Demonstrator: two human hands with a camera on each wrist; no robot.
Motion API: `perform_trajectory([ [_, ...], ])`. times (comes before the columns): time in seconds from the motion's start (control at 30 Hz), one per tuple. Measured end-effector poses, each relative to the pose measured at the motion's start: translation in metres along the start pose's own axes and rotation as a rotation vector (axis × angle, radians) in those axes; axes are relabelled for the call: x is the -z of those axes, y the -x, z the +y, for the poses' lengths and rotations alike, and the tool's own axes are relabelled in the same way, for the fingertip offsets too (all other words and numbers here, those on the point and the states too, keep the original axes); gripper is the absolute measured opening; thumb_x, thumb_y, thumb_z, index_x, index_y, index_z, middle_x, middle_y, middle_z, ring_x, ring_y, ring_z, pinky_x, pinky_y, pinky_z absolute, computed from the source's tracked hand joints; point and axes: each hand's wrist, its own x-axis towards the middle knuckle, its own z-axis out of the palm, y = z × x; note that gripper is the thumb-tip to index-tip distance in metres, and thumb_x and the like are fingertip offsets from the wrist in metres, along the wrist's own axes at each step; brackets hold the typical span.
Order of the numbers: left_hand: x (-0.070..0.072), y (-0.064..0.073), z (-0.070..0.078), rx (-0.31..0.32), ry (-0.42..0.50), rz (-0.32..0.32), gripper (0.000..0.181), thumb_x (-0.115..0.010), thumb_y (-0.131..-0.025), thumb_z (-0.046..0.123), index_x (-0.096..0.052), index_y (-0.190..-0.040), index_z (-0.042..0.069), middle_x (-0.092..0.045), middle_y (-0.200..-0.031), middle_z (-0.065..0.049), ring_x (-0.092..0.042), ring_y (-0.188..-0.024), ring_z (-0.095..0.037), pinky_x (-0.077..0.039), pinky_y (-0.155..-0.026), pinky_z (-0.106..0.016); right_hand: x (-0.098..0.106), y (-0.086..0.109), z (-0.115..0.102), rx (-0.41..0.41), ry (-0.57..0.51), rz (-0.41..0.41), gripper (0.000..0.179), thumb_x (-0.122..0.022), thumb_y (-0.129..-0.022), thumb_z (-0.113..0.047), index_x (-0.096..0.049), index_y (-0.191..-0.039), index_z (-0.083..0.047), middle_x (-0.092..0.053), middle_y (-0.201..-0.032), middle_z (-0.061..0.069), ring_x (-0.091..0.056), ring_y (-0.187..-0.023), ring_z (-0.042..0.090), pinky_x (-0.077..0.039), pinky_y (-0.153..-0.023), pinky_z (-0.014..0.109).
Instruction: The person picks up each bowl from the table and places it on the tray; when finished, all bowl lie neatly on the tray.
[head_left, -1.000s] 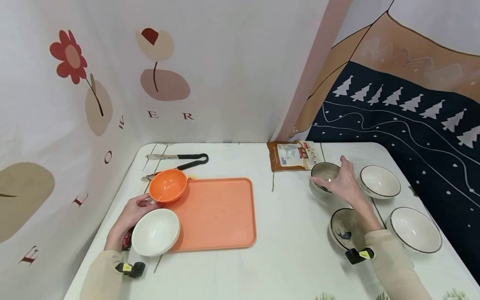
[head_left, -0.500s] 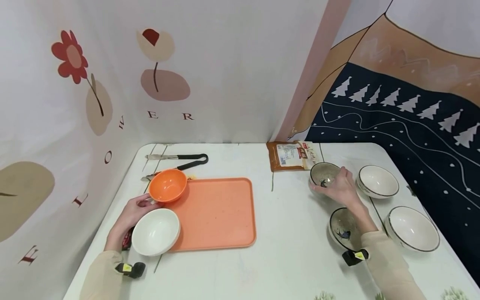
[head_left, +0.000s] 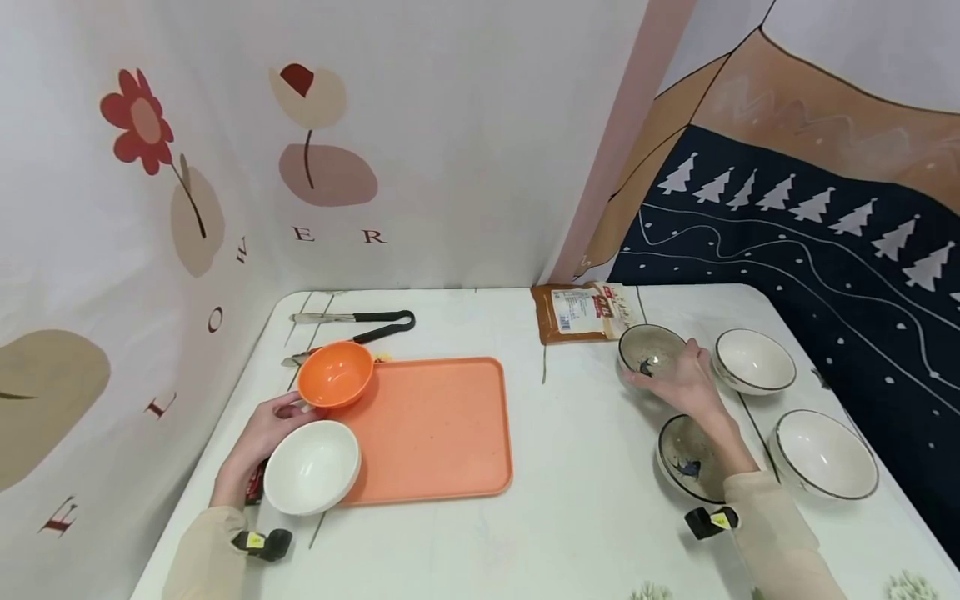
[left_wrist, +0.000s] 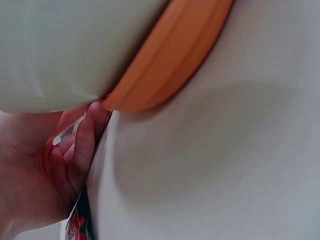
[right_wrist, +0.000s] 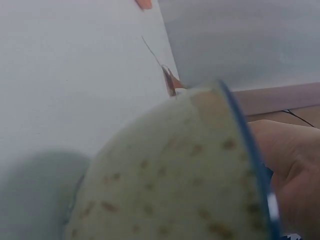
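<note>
In the head view, my left hand (head_left: pixel 264 433) is at the left side of the orange tray (head_left: pixel 435 433), between an orange bowl (head_left: pixel 335 375) and a white bowl (head_left: pixel 312 468). The left wrist view shows its curled fingers (left_wrist: pixel 82 145) at the tray's ridged edge (left_wrist: pixel 165 60), beneath the white bowl's side. The white bowl hides part of the grip. My right hand (head_left: pixel 684 382) grips the right side of a grey bowl (head_left: pixel 649 348) with a dark rim. Up close, the right wrist view shows this bowl's speckled outside (right_wrist: pixel 170 175), with part of the hand behind its rim.
A second grey bowl (head_left: pixel 678 467) sits under the right forearm. Two white dark-rimmed bowls (head_left: pixel 753 360) stand to its right. A brown packet (head_left: pixel 581 312) lies behind the held bowl. Tongs (head_left: pixel 382 317) lie behind the tray. A dark red packet (head_left: pixel 255 483) is under the left wrist.
My right hand has closed in from reaching over the grey bowl with spread fingers to gripping its right side. The bowl has hardly shifted. My left hand stays in place.
</note>
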Motion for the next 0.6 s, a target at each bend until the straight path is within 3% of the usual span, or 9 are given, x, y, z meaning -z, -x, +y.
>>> perform_trajectory([
  [0.4,-0.0003,0.0000,-0.0003,0.023,0.002,-0.001,0.077,-0.064,-0.098,0.044,-0.038,-0.153,-0.003,-0.063,-0.106,-0.018,-0.057,-0.090,-0.022,-0.050,-0.067,-0.028,-0.0034,-0.0010,0.0032,-0.024,0.012,0.093,0.130,-0.082,-0.071,-0.064,-0.021,-0.148,0.023,-0.024,-0.144,0.047,-0.036,-0.127,0.059,-0.038,-0.104,0.067],
  [0.6,-0.0002,0.0023,-0.0005,0.012,0.008,0.007,0.072,-0.064,-0.099,0.042,-0.042,-0.150,-0.004,-0.063,-0.102,-0.015,-0.056,-0.088,-0.022,-0.050,-0.067,-0.028,-0.0066,-0.0024,0.0019,-0.056,0.012,0.137,0.132,-0.082,-0.067,-0.069,-0.028,-0.146,0.021,-0.026,-0.145,0.046,-0.039,-0.125,0.058,-0.042,-0.099,0.067],
])
